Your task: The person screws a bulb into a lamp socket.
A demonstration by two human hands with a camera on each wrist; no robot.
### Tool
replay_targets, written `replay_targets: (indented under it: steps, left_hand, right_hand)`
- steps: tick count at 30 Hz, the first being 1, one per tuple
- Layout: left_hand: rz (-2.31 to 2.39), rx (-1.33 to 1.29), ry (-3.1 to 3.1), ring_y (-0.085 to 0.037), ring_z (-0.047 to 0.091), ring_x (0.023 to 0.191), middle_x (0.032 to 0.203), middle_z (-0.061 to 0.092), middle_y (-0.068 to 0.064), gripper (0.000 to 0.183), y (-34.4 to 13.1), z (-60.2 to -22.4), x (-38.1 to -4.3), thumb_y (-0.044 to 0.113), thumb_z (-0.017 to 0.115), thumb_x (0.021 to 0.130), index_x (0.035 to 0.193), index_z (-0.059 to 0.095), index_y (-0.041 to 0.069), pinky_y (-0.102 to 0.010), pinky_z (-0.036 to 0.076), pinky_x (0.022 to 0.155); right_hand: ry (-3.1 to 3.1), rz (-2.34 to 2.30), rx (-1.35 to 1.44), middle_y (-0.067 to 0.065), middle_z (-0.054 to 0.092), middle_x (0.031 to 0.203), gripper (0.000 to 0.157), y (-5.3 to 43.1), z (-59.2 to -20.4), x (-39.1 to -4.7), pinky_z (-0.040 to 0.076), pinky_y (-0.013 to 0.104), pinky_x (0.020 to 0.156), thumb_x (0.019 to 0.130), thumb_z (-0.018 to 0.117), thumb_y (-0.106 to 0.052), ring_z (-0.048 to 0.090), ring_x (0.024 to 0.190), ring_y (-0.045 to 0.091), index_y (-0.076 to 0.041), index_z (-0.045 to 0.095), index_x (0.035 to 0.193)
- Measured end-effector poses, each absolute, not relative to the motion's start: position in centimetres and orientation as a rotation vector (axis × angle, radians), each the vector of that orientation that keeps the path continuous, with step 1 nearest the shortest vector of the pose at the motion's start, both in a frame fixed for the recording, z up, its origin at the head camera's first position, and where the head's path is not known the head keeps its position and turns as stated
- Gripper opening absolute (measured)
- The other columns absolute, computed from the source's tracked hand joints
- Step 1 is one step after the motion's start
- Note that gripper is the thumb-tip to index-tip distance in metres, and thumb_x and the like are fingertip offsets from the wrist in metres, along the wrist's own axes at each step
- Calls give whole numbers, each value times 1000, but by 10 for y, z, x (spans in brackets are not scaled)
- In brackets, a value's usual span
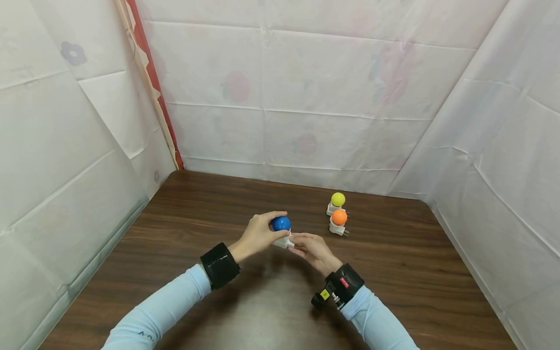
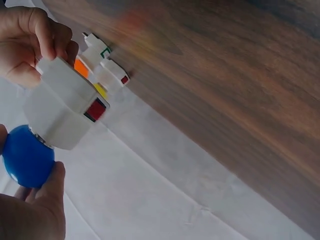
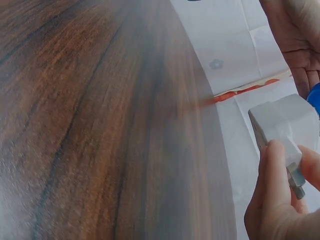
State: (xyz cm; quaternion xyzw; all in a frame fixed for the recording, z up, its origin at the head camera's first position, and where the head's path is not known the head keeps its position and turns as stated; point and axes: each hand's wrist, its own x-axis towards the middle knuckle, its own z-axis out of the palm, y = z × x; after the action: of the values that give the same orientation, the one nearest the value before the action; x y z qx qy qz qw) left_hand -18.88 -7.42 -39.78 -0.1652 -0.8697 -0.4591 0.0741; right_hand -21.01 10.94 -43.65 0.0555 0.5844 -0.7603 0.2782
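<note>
My left hand pinches a round blue light bulb between thumb and fingers. The bulb sits in a white plug-in lamp socket, with a bit of its metal base showing at the socket's mouth in the left wrist view. A red switch marks one end of this socket. On the other end, my right hand grips the socket near its metal plug prongs. Both hands meet over the table, tilting the lamp in the wrist views.
Behind and right of my hands stand two more white lamp sockets, one with an orange bulb, the other with a yellow bulb. They are close together on the brown wooden table. White sheets enclose its back and sides.
</note>
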Motion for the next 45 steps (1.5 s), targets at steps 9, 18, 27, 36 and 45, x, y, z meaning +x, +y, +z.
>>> replay_targets:
  steps: [9,18,27,36,45]
  left_hand:
    - [-1442,-696,-2647,-26,61,102,120,59,-16,47,-87,-395,-197,18,70,81,124,56,9,-39,52,85]
    - [-1463,-839,-2682,-28,59,107,122,58,-17,48,-94,-395,-204,14,70,81,125,55,6,-40,51,87]
    - [-1437,-554,-2605,-28,60,107,125,56,-17,52,-81,-398,-196,16,71,81,128,53,4,-38,51,86]
    - [-1317,-416,-2537,-26,62,104,119,61,-14,52,-71,-397,-189,22,73,78,124,56,5,-39,53,83]
    - [-1351,-435,-2559,-24,63,101,119,61,-15,49,-74,-395,-188,23,71,81,124,56,4,-35,54,80]
  right_hand:
    - [1567,-1991,153,8,62,100,41,112,-432,-212,51,30,86,86,64,-11,61,88,15,6,52,122]
    - [1533,-2000,173,6,63,99,43,110,-436,-210,52,28,84,86,63,-9,62,88,13,6,51,125]
    - [1561,-2117,220,10,61,100,40,101,-437,-207,52,28,84,85,63,-6,61,86,15,7,52,122]
    - [1589,-2172,266,10,61,100,38,97,-434,-203,52,29,83,85,64,-7,61,83,15,7,55,119]
    - [1583,-2111,241,12,61,103,41,101,-433,-203,53,28,82,84,66,-9,62,86,16,5,54,121]
